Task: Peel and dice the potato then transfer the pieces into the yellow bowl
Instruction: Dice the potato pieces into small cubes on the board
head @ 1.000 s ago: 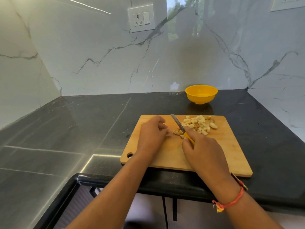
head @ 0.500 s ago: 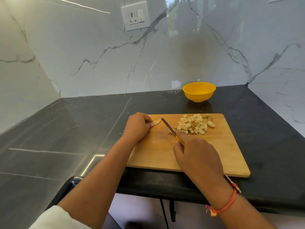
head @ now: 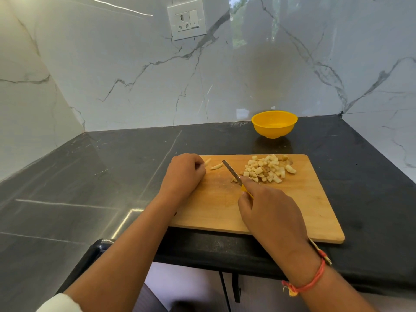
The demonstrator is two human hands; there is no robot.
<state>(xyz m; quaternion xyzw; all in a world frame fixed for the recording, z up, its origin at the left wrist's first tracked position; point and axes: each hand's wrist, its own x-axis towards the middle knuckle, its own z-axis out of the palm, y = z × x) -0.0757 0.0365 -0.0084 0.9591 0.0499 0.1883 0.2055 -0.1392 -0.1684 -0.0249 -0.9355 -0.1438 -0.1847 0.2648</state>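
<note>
A pile of diced potato point(head: 267, 169) lies at the far right of the wooden cutting board point(head: 304, 210). My right hand point(head: 270, 212) grips a small knife point(head: 231, 172) by its yellow handle, the blade resting on the board just left of the pile. My left hand point(head: 182, 174) sits curled at the board's far left corner, its fingertips pinching a potato strip point(head: 207, 161). A second strip point(head: 216, 166) lies loose beside it. The yellow bowl point(head: 274, 123) stands behind the board near the wall, and nothing shows inside it.
The board overhangs the front edge of the dark stone counter point(head: 101, 176). White marble walls close in the back and both sides. A wall socket point(head: 186, 21) is mounted high at the back.
My left hand has drawn potato strips away from the pile to the board's far left corner. The knife has followed a little to the left.
</note>
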